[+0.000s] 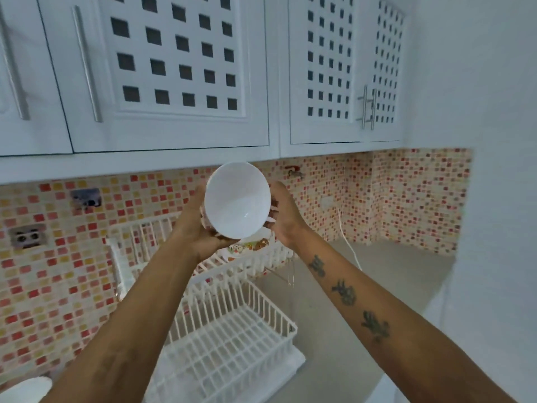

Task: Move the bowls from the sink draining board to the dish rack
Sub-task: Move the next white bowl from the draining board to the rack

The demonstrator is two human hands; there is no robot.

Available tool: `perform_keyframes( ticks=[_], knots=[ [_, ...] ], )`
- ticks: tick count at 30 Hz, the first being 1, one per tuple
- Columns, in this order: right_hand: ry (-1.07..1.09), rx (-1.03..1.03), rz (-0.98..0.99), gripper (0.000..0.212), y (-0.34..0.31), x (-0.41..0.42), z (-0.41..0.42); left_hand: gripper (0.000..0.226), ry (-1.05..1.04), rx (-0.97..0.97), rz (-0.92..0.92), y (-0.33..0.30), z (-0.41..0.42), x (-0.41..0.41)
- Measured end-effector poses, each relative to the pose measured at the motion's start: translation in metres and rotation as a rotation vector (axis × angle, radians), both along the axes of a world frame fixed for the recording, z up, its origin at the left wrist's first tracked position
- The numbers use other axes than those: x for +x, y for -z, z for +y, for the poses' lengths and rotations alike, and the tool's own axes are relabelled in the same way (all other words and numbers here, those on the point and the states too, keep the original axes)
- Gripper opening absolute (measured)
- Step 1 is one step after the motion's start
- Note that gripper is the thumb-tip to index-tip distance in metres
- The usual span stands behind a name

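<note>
I hold a white bowl (236, 199) up in both hands, tilted so its inside faces me, above the upper tier of the white wire dish rack (232, 341). My left hand (193, 225) cups its left side and underside. My right hand (283, 215) grips its right rim. A bowl with a coloured pattern (250, 246) lies on the upper tier just below my hands. The rim of another white bowl (24, 389) shows at the bottom left corner.
White wall cabinets (174, 82) with metal handles hang just above the bowl. A red and yellow mosaic backsplash (58, 271) carries sockets (27, 236). A white cable (347, 239) runs down onto the grey counter (363, 301) right of the rack.
</note>
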State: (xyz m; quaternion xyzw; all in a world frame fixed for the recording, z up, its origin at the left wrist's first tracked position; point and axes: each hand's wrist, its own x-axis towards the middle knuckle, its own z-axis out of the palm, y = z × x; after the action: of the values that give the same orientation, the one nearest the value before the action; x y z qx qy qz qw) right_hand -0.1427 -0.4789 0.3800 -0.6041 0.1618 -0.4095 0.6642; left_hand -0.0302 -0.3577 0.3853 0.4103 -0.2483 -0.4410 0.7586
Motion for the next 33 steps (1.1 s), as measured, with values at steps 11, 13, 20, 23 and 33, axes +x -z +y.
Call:
perform_keyframes(
  ticks=[11, 13, 20, 23, 33],
  knots=[
    [0.081, -0.121, 0.252, 0.064, -0.003, 0.016, -0.077, 0.085, -0.490, 0.207, -0.928, 0.030, -0.067, 0.013],
    [0.084, -0.138, 0.266, 0.066, 0.003, 0.025, -0.083, 0.085, -0.507, 0.277, -1.083, 0.039, -0.078, 0.014],
    [0.150, -0.130, 0.270, 0.038, 0.020, 0.049, -0.098, 0.081, -0.582, 0.303, -1.273, 0.060, -0.109, 0.016],
    [0.127, -0.129, 0.249, 0.032, 0.032, 0.055, -0.105, 0.085, -0.599, 0.341, -1.301, 0.066, -0.115, 0.020],
    [0.100, -0.201, 0.382, 0.036, 0.051, 0.065, -0.111, 0.094, -0.501, 0.564, -1.282, 0.078, -0.127, 0.035]
  ],
)
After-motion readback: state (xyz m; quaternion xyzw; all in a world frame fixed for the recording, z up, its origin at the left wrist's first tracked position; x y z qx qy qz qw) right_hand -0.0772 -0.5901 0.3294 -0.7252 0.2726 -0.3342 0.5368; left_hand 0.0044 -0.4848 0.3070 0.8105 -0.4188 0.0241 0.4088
